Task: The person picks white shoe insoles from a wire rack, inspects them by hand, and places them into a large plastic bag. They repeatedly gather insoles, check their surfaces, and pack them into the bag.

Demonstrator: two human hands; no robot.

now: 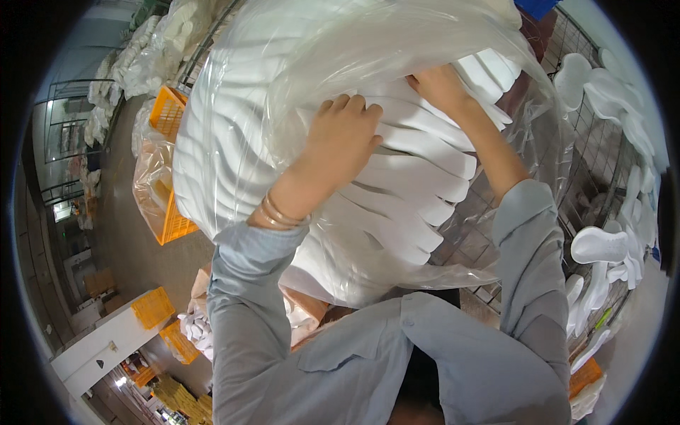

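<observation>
So, long white curved slabs (418,173) point rightward from left hand (345,136), below right hand (440,88); can't tell either grip's state.

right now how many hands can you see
2: the left hand, curled over the white pieces near the middle, and the right hand, farther up and right, partly hidden under the clear plastic. Any others in the background could be hidden.

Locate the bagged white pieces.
In the head view's upper centre, the white pieces lie partly under the clear bag, with the left hand and right hand at them.
</observation>
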